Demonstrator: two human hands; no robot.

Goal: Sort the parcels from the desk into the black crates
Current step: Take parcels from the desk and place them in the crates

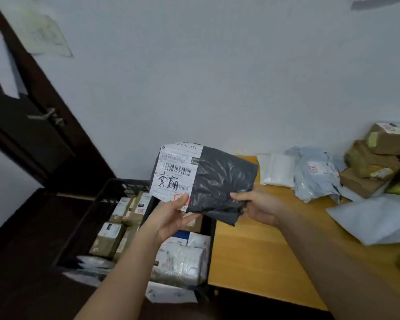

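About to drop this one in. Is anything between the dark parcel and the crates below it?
Nothing visible blocks it. The dark parcel, held by the left hand and right hand, hangs in open air above the black crates, which already hold parcels.

Light is dim, flat and cool; no clear source, no hard shadows. Wall [217, 77] reads grey-blue, evenly lit. Faint sheen on the dark bag [224, 179], no real glare. Whole frame soft, compression smear throughout. Strong wide-angle bend: door [28, 125] leans hard at the left edge. Boxes [376, 158] at the desk's far right corner are blurred; label barcode readable.
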